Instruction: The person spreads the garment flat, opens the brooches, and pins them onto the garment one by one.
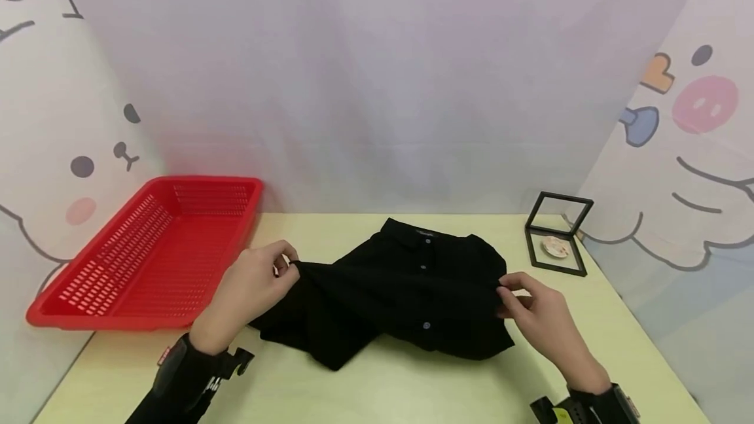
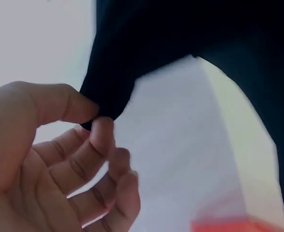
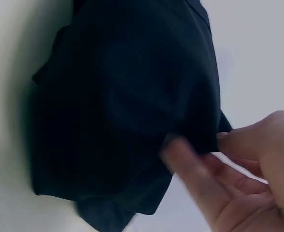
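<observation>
A black button-up shirt lies partly bunched on the table, its collar toward the back wall and a few buttons showing down the front. My left hand pinches a corner of the cloth between thumb and forefinger and holds it raised at the left. In the left wrist view, that thumb presses the dark fabric against the fingertip. At the shirt's right edge, my right hand pinches the fabric. The right wrist view shows the thumb at the cloth's edge, with a blurred finger lying over the fabric.
To the left stands a red perforated plastic basket. A black square frame stand, hinged open with a small pale round object in it, is at the back right. The pale yellow table meets a curtain-like wall.
</observation>
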Demonstrator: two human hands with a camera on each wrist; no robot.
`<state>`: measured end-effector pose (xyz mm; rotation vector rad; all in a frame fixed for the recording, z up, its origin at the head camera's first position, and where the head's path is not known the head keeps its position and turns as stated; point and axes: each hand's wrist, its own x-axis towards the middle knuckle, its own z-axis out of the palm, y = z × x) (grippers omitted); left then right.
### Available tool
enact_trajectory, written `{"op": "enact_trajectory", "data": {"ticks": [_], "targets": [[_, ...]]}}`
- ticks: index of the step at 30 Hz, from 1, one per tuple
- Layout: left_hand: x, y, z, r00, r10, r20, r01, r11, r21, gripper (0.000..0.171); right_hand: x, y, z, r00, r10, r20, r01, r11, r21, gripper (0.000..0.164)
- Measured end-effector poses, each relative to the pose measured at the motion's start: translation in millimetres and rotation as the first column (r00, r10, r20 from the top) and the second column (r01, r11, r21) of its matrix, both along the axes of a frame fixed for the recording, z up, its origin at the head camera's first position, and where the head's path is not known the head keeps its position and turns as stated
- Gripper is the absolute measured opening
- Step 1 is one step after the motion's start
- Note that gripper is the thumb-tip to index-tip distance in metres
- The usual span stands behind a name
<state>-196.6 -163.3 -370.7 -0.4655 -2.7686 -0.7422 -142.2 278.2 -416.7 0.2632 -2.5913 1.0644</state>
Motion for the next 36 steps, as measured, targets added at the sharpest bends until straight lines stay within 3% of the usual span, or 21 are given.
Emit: {"op": "enact_trajectory", "data": {"ticks": [3, 6, 10, 14, 17, 19, 22, 26, 29, 31, 33, 36], "targets": [[-4.2, 0, -17.4, 1.0, 0.02, 0.019, -0.019, 0.997, -0.071, 0.006, -1.7, -3, -6.6, 0.996, 0.011, 0.088, -0.011, 1.0, -0.004, 0.011], [0.5, -1, -27.6, 0.996, 0.029, 0.084, -0.02, 0.995, -0.101, 0.009, 1.5, -3, -9.2, 0.996, 0.016, 0.091, -0.021, 0.998, 0.056, 0.012], [18.3, -4, -33.3, 0.978, 0.064, 0.198, -0.046, 0.995, -0.094, 0.011, 11.1, 6, -6.9, 0.998, 0.002, 0.066, -0.011, 0.99, 0.142, 0.014], [40.9, -6, -43.0, 0.941, 0.077, 0.329, -0.056, 0.996, -0.073, 0.009, 26.1, 19, -8.6, 0.987, -0.001, 0.163, -0.029, 0.983, 0.183, 0.022], [54.5, -5, -52.9, 0.904, 0.063, 0.422, -0.041, 0.997, -0.06, 0.015, 35.9, 30, -17.0, 0.954, 0.075, 0.291, -0.132, 0.974, 0.182, 0.023], [61.1, -3, -60.2, 0.89, 0.041, 0.455, -0.021, 0.999, -0.048, 0.014, 41.4, 35, -25.6, 0.922, 0.159, 0.352, -0.225, 0.962, 0.156, 0.02], [67.3, 2, -71.0, 0.891, -0.008, 0.455, 0.023, 0.999, -0.029, 0.014, 46.9, 36, -39.4, 0.88, 0.276, 0.385, -0.34, 0.935, 0.106, 0.018], [72.0, 8, -79.3, 0.891, -0.061, 0.449, 0.07, 0.998, -0.004, 0.032, 50.8, 31, -51.1, 0.858, 0.308, 0.412, -0.367, 0.927, 0.073, 0.017], [73.1, 12, -78.8, 0.882, -0.088, 0.464, 0.087, 0.996, 0.024, 0.044, 55.3, 25, -53.0, 0.897, 0.251, 0.362, -0.307, 0.946, 0.104, 0.01], [72.5, 15, -76.5, 0.874, -0.108, 0.473, 0.093, 0.994, 0.054, 0.047, 58.0, 22, -50.5, 0.938, 0.207, 0.28, -0.252, 0.958, 0.138, 0.011], [71.6, 17, -74.2, 0.878, -0.121, 0.462, 0.098, 0.992, 0.075, 0.042, 58.8, 18, -45.4, 0.974, 0.157, 0.165, -0.185, 0.967, 0.173, 0.019], [70.5, 19, -71.6, 0.899, -0.12, 0.422, 0.092, 0.992, 0.086, 0.027, 55.7, 14, -32.8, 0.992, 0.087, 0.087, -0.102, 0.977, 0.186, 0.027]]}}
